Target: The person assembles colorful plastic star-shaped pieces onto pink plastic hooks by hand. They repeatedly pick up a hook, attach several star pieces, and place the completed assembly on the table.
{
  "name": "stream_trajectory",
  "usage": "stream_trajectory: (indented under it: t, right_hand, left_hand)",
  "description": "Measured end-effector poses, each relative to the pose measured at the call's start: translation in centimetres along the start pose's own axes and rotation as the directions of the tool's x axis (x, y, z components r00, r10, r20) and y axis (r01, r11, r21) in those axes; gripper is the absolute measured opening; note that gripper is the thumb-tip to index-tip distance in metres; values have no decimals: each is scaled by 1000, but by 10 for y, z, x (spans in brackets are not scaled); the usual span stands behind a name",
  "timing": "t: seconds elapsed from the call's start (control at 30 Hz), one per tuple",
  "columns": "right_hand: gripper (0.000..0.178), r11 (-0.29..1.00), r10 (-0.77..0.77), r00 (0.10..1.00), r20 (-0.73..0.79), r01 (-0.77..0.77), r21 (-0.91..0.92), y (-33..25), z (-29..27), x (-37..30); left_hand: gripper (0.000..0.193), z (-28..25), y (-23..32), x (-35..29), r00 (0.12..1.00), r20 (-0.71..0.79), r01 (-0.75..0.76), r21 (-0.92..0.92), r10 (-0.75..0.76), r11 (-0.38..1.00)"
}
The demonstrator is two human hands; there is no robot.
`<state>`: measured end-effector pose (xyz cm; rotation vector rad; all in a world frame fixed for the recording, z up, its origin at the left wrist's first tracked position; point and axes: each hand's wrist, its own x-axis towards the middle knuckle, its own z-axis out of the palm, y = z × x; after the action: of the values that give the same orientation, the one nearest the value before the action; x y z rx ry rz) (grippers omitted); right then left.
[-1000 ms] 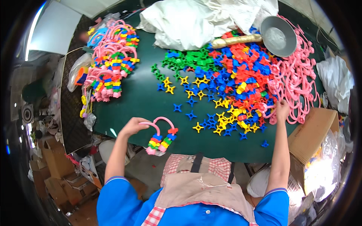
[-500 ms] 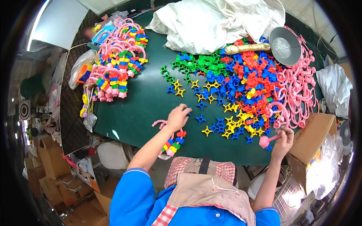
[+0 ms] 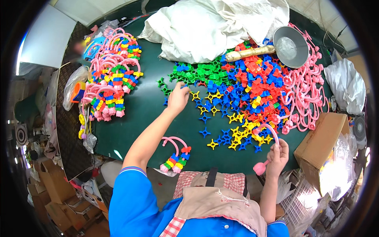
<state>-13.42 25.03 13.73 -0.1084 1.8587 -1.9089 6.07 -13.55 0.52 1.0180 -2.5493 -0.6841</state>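
Observation:
My left hand reaches over the table with fingers pinched at the edge of the green pieces. A bit of blue plastic shows at its fingertips, its shape mostly hidden. My right hand grips a bent pink tube near its lower part. The tube's round pink end points toward me, below the fingers. Loose yellow crosses and blue crosses lie between my hands. At the near edge, below my left forearm, rest pink tubes threaded with coloured pieces.
Finished-looking threaded pink tubes are heaped at the left. Green pieces, red pieces and bare pink tubes pile up at the right. A grey bowl with a wooden handle and a white sack lie behind. A cardboard box stands right.
My left hand has moved away from the near threaded tubes, up to the green pieces. My right hand has come slightly left and down with the pink tube, now turned more upright.

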Motion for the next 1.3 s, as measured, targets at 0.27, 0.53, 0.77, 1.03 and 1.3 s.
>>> stream_trajectory:
  t: [0.27, 0.53, 0.77, 1.03, 1.3]
  right_hand:
    - [24, 996, 71, 985, 154, -78, 40, 16, 58, 6]
    - [24, 975, 68, 962, 266, -120, 187, 29, 91, -7]
    - [21, 947, 121, 969, 214, -177, 269, 33, 94, -13]
    - [21, 932, 50, 993, 107, -85, 351, 57, 102, -15]
    - [24, 854, 188, 981, -37, -145, 499, 48, 83, -10]
  left_hand:
    - [17, 24, -7, -9, 926, 374, -155, 268, 46, 951]
    - [20, 17, -10, -67, 955, 269, -150, 79, 124, 986]
    - [27, 18, 9, -61, 940, 251, 254, -67, -230, 965]
    - [25, 34, 108, -79, 667, 729, 523, -604, -152, -601]
    - [23, 44, 130, -61, 716, 683, 540, -672, -143, -507]
